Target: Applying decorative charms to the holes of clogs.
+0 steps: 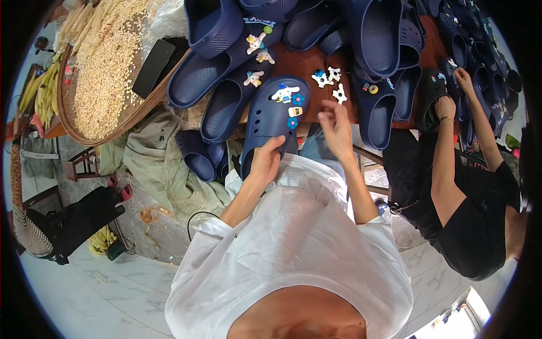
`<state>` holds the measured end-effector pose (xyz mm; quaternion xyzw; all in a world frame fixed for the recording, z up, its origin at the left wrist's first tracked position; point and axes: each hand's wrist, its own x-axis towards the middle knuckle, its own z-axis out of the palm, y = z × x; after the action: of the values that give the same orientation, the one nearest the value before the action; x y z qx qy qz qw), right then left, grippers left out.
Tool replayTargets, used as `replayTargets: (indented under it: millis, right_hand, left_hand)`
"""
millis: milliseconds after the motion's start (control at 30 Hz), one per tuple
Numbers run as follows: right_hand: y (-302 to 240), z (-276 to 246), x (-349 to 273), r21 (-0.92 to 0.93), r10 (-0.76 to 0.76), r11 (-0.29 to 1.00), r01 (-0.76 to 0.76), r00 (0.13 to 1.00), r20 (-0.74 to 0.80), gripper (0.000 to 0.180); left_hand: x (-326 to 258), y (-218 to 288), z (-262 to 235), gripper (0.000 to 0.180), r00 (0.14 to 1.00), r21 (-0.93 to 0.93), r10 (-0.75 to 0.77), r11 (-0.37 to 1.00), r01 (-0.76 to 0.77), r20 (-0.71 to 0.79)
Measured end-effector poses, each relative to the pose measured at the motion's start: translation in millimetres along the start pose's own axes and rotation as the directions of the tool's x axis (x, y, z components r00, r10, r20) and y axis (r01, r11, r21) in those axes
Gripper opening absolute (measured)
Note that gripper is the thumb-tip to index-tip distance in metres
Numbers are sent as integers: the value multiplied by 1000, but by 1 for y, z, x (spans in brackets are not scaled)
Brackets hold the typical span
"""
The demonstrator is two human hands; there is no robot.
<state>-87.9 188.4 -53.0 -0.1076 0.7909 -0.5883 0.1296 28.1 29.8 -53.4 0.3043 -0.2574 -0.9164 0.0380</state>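
Note:
My left hand (266,162) is closed on the heel end of a navy clog (265,116), thumb on top. The clog is held toe away from me at the table's edge. Along its upper sit several charms: a white long-eared figure (284,92), two blue flowers (298,99) and a small cream jar-shaped charm (295,112). To the right of the clog, my right hand (337,133) is raised with its fingers bent and apart, slightly blurred. I see nothing in it. Just beyond its fingertips, three loose white charms (339,94) lie on the brown tabletop (310,59).
Navy clogs (379,39) crowd the table, some stacked. Left stands a round tray (63,107) of pale kernels with a black phone (160,66) on it. At right, a co-worker in black (474,220) handles a dark clog (430,96). Sacks (164,164) lie below.

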Motion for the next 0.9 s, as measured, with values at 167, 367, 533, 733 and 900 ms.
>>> replayTargets:
  millis: [167, 367, 533, 733, 900]
  right_hand:
    - [6, -16, 44, -513, -244, 839, 183, 968, -53, 33]
    - [2, 1, 82, -653, -384, 716, 245, 920, -76, 32]
    - [8, 5, 96, -733, -393, 639, 232, 918, -51, 29]
    - [15, 3, 100, -691, -379, 682, 241, 924, -51, 24]
    - [13, 4, 97, -661, -359, 713, 235, 932, -56, 21]
  left_hand:
    - [1, 4, 0, 39, 995, -40, -95, 995, 93, -40]
    - [-2, 4, 6, 46, 990, -23, -69, 998, 66, -119]
    - [-3, -2, -2, 49, 995, -9, -82, 997, 81, -63]
    - [-10, 8, 5, 60, 995, 35, -63, 998, 60, 72]
    - [-5, 6, 0, 68, 988, 57, -51, 997, 43, 144]
